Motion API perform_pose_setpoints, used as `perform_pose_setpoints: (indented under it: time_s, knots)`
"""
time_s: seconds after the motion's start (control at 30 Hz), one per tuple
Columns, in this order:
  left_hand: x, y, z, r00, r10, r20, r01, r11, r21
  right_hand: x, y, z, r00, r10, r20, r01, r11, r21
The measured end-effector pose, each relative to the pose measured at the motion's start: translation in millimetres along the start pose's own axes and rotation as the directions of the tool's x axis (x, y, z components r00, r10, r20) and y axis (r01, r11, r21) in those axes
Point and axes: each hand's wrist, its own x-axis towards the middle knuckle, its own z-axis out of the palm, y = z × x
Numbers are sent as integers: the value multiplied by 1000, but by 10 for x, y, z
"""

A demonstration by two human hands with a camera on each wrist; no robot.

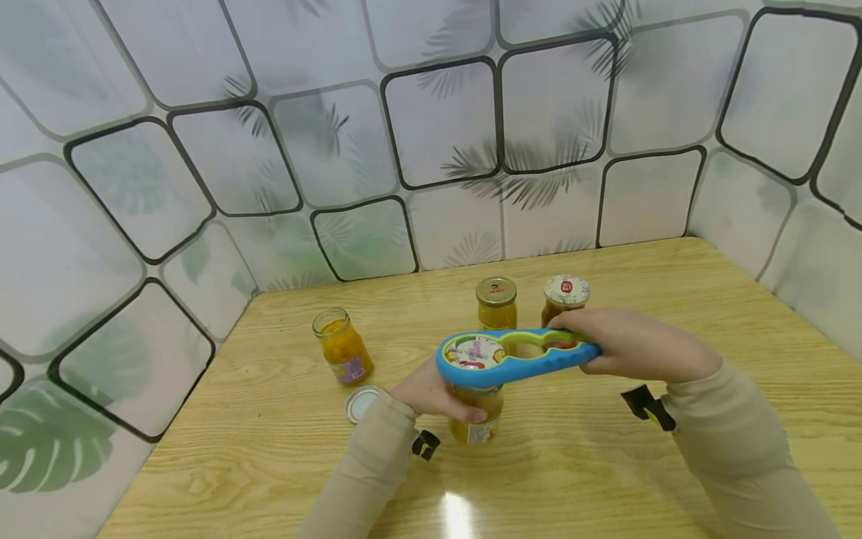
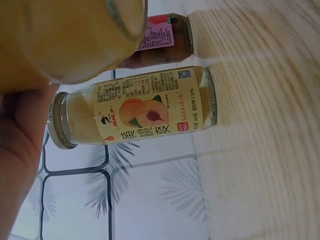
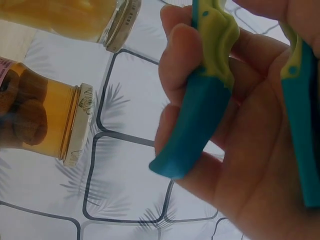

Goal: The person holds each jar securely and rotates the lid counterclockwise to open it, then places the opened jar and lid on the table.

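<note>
In the head view my left hand [image 1: 431,393] grips a glass jar [image 1: 493,404] of pale yellow fruit around its side. A patterned lid [image 1: 474,350] tops it. A blue and lime-green jar opener [image 1: 525,368] lies across the top, its looped end around that lid. My right hand [image 1: 640,348] holds the opener's far end. Fingers curl round one blue handle [image 3: 197,125] in the right wrist view, while the second handle lies against the palm, with a gap between the two. The held jar [image 2: 75,37] fills the upper left of the left wrist view.
Behind the hands stand a gold-lidded yellow peach jar [image 1: 497,303] and a white-lidded jar of dark fruit [image 1: 566,290]. To the left is a lidless jar [image 1: 345,348] with orange contents; a loose lid [image 1: 361,403] lies near it. Patterned walls border the wooden table [image 1: 269,449].
</note>
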Motion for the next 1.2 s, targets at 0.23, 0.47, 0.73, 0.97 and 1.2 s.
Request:
perform_pose_setpoints:
  time_s: [0.23,0.47,0.73,0.97,1.2]
  knots:
    - [0,5,-12,997,-56,-61,57,998,16,-2,-2,4,1000,13,-13,-13,1000,-23]
    - [3,155,-18,990,-79,-113,82,996,24,0,-3,-1,999,31,-14,-31,999,-7]
    - [-7,-94,-69,972,-142,-189,162,982,95,19,4,16,998,44,-39,-43,999,30]
    - [-15,-137,-106,931,-175,-321,239,956,172,12,5,9,998,57,-31,-56,998,39]
    - [-2,-155,-118,841,-178,-511,328,919,220,11,9,9,998,57,-31,-56,997,47]
